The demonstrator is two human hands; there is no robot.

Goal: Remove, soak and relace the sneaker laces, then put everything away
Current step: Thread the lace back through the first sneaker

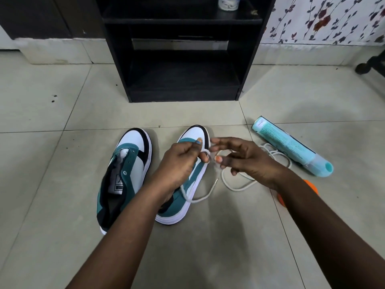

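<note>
Two teal, white and black sneakers stand side by side on the tiled floor. The left sneaker [127, 174] has no lace in its eyelets. My left hand [179, 163] hovers over the right sneaker [194, 134] and pinches a white lace [200, 197] that trails off the shoe's side onto the floor. My right hand [239, 157] is just right of it, fingertips pinching the same lace near my left fingers. More white lace [277, 153] lies looped on the floor to the right.
A light blue bottle [291, 146] lies on its side at the right. An orange object [312, 188] peeks out from behind my right forearm. A black shelf unit [183, 59] stands ahead, with a jar [228, 3] on its upper shelf.
</note>
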